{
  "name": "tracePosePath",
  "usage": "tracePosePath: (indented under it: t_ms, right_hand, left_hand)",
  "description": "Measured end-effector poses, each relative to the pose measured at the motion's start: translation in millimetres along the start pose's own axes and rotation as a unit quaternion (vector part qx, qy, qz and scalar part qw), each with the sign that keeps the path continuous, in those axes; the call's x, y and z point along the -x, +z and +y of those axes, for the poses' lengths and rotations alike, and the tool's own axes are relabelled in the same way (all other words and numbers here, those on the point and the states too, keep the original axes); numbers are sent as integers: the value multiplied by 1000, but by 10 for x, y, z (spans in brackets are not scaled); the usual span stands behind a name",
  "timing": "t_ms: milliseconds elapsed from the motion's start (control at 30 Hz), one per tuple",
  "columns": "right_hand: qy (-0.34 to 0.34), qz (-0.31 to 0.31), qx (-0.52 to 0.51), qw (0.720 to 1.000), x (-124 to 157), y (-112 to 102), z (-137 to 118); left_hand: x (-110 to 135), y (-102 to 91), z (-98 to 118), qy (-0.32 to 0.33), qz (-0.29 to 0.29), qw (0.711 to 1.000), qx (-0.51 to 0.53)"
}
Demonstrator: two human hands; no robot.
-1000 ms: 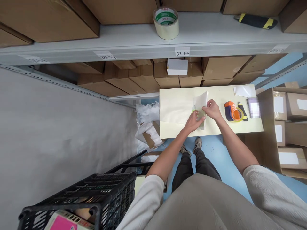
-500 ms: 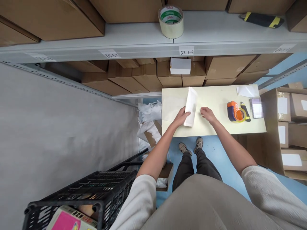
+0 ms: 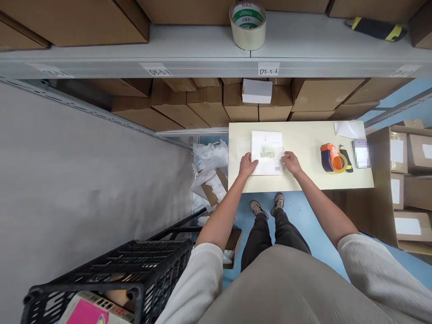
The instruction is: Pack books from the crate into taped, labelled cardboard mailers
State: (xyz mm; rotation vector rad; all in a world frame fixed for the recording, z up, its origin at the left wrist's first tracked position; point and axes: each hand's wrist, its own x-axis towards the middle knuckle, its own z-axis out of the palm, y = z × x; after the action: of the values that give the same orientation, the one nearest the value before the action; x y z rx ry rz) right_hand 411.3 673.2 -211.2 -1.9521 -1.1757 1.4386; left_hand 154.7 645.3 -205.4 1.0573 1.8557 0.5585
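Observation:
A white book with a small coloured picture and a barcode on its cover faces up over the cream tabletop. Whether it rests on the table or is held slightly above it, I cannot tell. My left hand grips its left edge, thumb on top and fingers partly hidden beneath. At the opposite edge, the curled fingers of my right hand pinch the book's side.
On the table's right lie an orange tape dispenser, a utility knife and a white sheet. A tape roll stands on the shelf above. Cartons fill the racks. A black crate stands lower left, beside discarded packaging.
The book was tipped on edge in my left hand alone, with my right hand apart from it. Now it is turned cover up, and my right hand has met its right edge.

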Motion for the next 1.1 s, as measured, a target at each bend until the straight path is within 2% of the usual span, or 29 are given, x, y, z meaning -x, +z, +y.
tracePosePath:
  t_ms: [100, 167, 467, 633, 733, 867, 1000, 1100]
  right_hand:
    - [-8, 14, 21, 1000, -11, -39, 34]
    - [-12, 29, 37, 999, -13, -88, 59]
    - [1, 99, 71, 993, -82, -484, 172]
    - [28, 126, 30, 991, -113, -591, 173]
    - [47, 128, 4, 991, -86, -600, 109]
    - [35, 108, -46, 992, 14, -632, -34]
    - [-4, 119, -61, 991, 179, -667, -248]
    - [-61, 107, -53, 991, 347, -623, -462]
  left_hand:
    - [38, 90, 38, 7, 17, 993, -117]
    - [73, 163, 72, 16, 1, 990, -142]
    - [283, 473, 255, 83, -56, 993, -61]
    - [445, 595, 265, 139, -46, 988, -45]
    - [497, 626, 255, 135, -45, 988, -57]
    - [498, 615, 254, 128, -57, 989, -37]
    - [491, 612, 271, 131, -115, 985, 7]
    - [502, 600, 313, 166, -95, 981, 26]
